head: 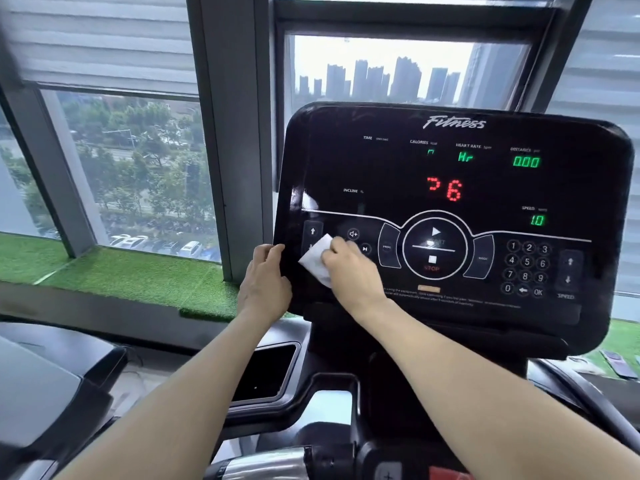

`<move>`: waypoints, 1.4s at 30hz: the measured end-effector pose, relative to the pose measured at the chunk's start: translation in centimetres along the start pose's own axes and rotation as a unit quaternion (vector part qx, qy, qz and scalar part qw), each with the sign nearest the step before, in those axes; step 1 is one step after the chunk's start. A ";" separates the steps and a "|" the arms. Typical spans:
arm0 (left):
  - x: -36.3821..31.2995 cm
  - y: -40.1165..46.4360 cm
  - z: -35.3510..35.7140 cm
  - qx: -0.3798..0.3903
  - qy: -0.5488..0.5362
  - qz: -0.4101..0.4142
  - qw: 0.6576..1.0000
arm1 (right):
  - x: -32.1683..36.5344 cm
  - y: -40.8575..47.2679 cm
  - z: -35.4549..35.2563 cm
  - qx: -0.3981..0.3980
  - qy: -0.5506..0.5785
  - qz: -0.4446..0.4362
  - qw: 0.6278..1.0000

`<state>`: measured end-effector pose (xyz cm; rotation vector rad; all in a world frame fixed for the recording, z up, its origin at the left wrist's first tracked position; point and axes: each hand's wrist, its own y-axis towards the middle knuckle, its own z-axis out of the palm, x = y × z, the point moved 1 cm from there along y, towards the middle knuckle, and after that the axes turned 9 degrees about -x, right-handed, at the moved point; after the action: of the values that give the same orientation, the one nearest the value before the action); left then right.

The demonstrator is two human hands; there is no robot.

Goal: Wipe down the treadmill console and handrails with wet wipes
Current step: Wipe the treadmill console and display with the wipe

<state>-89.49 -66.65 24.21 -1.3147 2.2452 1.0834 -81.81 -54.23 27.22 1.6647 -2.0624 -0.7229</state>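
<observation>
The black treadmill console (450,188) fills the right half of the view, its display lit with red and green digits. My left hand (265,282) grips the console's left edge, fingers curled round it. My right hand (349,268) holds a white wet wipe (317,259) against the lower left of the panel, over the incline arrow buttons. Part of the wipe is hidden under my fingers. A silver and black handrail grip (270,462) shows at the bottom edge.
A black tray pocket (266,372) sits below the console on the left. Windows with grey frames and a strip of green artificial turf (138,278) lie behind. Another machine's grey housing (41,386) stands at lower left. The numeric keypad (526,268) is on the console's right.
</observation>
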 end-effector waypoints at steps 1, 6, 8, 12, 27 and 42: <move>-0.1 0.0 0.0 -0.003 -0.002 -0.001 1.000 | -1.4 0.0 -0.5 -0.018 -0.002 0.021 1.000; -0.8 -0.1 0.3 -0.017 -0.004 -0.012 1.000 | -9.1 -1.1 -4.0 -0.176 0.063 0.272 0.944; -0.9 -0.1 0.3 -0.017 -0.003 -0.014 1.000 | -10.2 -1.5 -4.1 -0.202 0.062 0.327 0.921; -1.5 -0.5 0.5 -0.018 0.010 0.007 1.000 | -6.7 -1.4 -2.1 -0.131 0.066 0.183 0.972; -10.4 -4.1 5.3 0.034 -0.002 0.224 0.974 | -18.3 -5.4 -7.1 -0.184 0.063 0.441 0.876; -10.3 -5.8 6.4 0.138 0.053 0.243 0.959 | -18.2 -8.2 -6.2 -0.132 0.035 0.304 0.943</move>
<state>-79.78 -57.38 23.58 -0.7391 2.7648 0.8066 -67.80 -38.70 27.38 0.8203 -2.1410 -0.6679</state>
